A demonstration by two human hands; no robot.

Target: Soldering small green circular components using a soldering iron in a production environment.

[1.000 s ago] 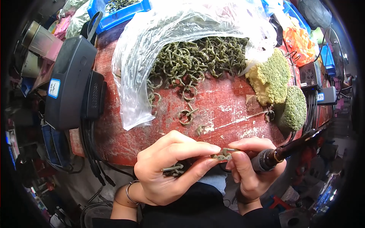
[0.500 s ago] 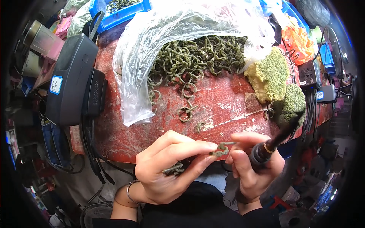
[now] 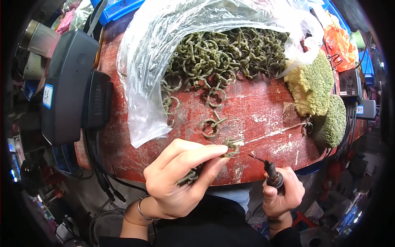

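Between its thumb and forefinger, my left hand [image 3: 175,175] pinches a small green ring with a thin stem [image 3: 232,151]. More green pieces [image 3: 190,176] are tucked in its palm, partly hidden by the fingers. My right hand [image 3: 284,192] is closed round a black pen-shaped hot tool [image 3: 272,172], like a soldering iron, whose thin tip points up and left. That tip is apart from the pinched ring. Just beyond my left fingers, a loose green ring with a stem [image 3: 211,127] lies on the worn red tabletop [image 3: 255,111].
A big pile of green rings [image 3: 222,55] spills from a clear plastic bag [image 3: 142,90]. Two yellow-green sponge lumps [image 3: 314,88] sit at the right. Dark boxy devices [image 3: 68,86] with hanging cables stand at the left. A blue tray [image 3: 119,10] lies at the back.
My right hand has moved away from the ring, down and right, and its tool now points toward my left hand. The view has shifted slightly.
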